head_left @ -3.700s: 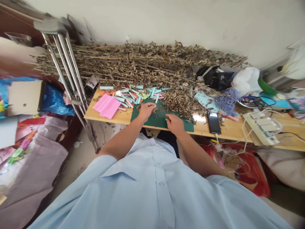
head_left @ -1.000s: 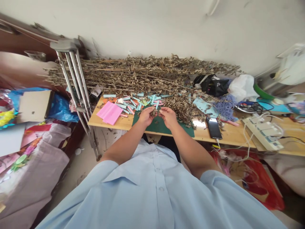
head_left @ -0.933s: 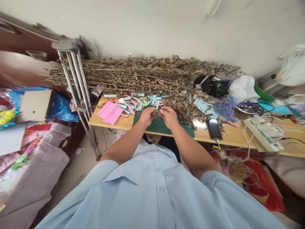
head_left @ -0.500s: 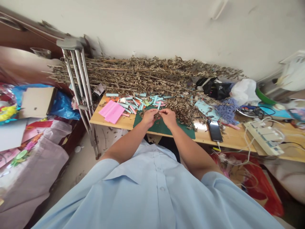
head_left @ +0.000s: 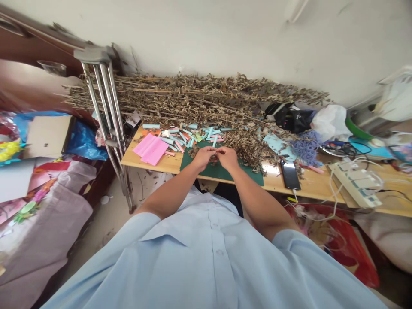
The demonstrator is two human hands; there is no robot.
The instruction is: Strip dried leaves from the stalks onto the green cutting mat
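My left hand [head_left: 203, 157] and my right hand [head_left: 227, 157] meet fingertip to fingertip over a green cutting mat [head_left: 222, 172]. Both are closed in a pinch; whatever lies between the fingers is too small and hidden to name. Crumbled dried leaves [head_left: 246, 150] are heaped just beyond and to the right of my right hand. Behind the hands, small rolled paper tubes [head_left: 180, 139] in light blue and pink lie scattered. Pink paper sheets [head_left: 151, 149] rest on the table to the left.
Long dried plant stalks [head_left: 193, 96] are piled along the wall. Metal crutches [head_left: 107, 103] lean at the table's left end. On the right are a phone [head_left: 290, 175] on a cable, purple yarn [head_left: 305, 148], a black bag [head_left: 294, 118] and a power strip [head_left: 355, 182].
The fingertips have drawn closer together, my left fingers now stretched toward the right ones. Otherwise the hands keep their place, and the view has shifted slightly.
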